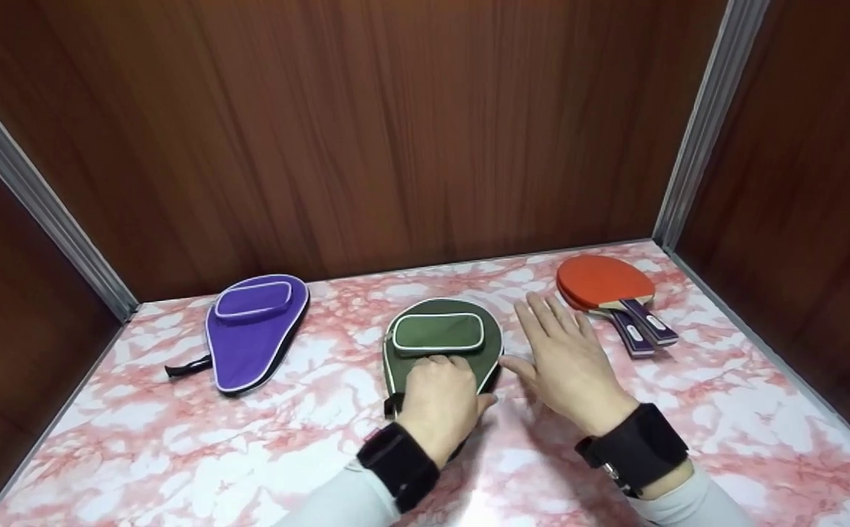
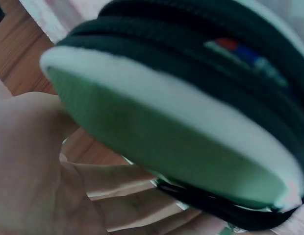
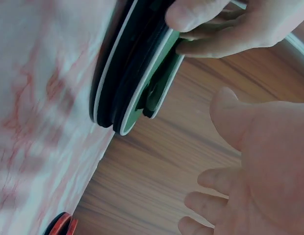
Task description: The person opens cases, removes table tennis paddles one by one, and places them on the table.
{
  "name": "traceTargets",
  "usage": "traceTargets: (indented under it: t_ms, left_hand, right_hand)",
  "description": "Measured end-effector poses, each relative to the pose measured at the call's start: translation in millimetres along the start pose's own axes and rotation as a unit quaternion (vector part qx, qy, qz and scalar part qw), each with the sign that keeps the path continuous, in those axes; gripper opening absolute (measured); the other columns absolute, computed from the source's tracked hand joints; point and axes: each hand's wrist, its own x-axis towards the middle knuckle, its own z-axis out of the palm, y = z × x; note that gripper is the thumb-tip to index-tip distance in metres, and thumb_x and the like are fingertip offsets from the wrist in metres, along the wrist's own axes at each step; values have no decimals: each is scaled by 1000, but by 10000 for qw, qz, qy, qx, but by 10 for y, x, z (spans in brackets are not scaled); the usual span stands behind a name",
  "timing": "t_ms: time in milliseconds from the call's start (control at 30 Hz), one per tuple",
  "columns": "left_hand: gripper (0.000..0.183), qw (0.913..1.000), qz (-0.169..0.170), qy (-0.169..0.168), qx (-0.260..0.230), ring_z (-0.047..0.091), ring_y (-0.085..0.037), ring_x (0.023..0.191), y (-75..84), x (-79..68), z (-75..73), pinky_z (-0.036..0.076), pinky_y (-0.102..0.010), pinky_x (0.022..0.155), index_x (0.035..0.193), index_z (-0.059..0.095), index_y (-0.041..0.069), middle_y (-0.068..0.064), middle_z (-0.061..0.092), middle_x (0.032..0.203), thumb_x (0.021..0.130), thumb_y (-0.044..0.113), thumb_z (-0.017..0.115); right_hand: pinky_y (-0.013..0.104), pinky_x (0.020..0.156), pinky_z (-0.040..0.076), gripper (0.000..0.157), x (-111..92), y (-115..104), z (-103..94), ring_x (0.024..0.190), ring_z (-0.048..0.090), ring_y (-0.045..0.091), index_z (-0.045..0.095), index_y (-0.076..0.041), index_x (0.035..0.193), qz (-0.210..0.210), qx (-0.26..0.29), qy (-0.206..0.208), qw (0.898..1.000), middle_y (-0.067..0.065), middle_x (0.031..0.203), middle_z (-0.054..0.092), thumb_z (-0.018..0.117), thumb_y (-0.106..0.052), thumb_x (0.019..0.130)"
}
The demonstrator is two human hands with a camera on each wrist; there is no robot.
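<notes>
A green table-tennis paddle case [image 1: 439, 333] with white piping and a small front pocket lies flat on the table, its wide end away from me. My left hand [image 1: 441, 388] rests on its narrow part just below the pocket, fingers against the front and thumb out to the side. In the left wrist view, the fingers [image 2: 127, 196] reach across the green face of the case [image 2: 157, 132]. My right hand [image 1: 567, 362] hovers to the right of the case, fingers extended and palm down, holding nothing. The right wrist view shows its thumb spread from the fingers.
At the left lies a purple paddle case [image 1: 256, 340] with a black strap [image 1: 189, 367]. Two stacked red paddles [image 1: 604, 282] with purple handles lie at the back right. Wooden panels [image 1: 410, 132] wall in the back and sides of the marbled table [image 1: 198, 454].
</notes>
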Motion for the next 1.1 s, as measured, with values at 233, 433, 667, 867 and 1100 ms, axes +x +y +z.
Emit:
traceTargets:
  t_ms: [233,433,667,867,1100]
  left_hand:
    - [46,9964,-200,-255,787,79,-37,85,183,73,31,51,-37,46,113,82,5,-23,80,103,102,49,70]
    - [28,9940,-260,-198,1043,80,-36,86,226,92,66,51,-36,44,113,81,5,-23,80,105,103,20,60]
    - [19,9982,-219,152,542,76,-29,77,141,85,86,53,-36,49,100,80,9,-19,79,92,101,21,65]
    - [8,9968,-318,581,-442,67,-21,67,-10,48,80,52,-36,56,88,69,16,-8,73,77,94,20,71]
    - [23,9831,-507,1118,-1358,66,-29,64,-156,28,160,55,-41,54,84,64,12,-10,70,75,98,26,76]
  right_hand:
    - [72,124,29,81,35,33,-14,157,37,51,49,7,160,109,-52,27,9999,32,166,44,77,-44,103]
    - [70,124,30,85,43,28,-30,158,35,52,45,10,162,205,35,-8,9998,33,169,39,78,-42,103]
    - [70,124,32,86,41,-5,3,155,40,54,44,11,161,206,57,-29,9998,35,167,40,78,-42,103]
    - [70,123,32,86,33,-30,34,155,40,51,43,11,162,211,48,-87,9997,33,167,42,77,-42,104]
    - [72,119,36,85,-38,-8,109,152,43,54,44,12,161,184,40,-93,9998,34,165,45,78,-41,103]
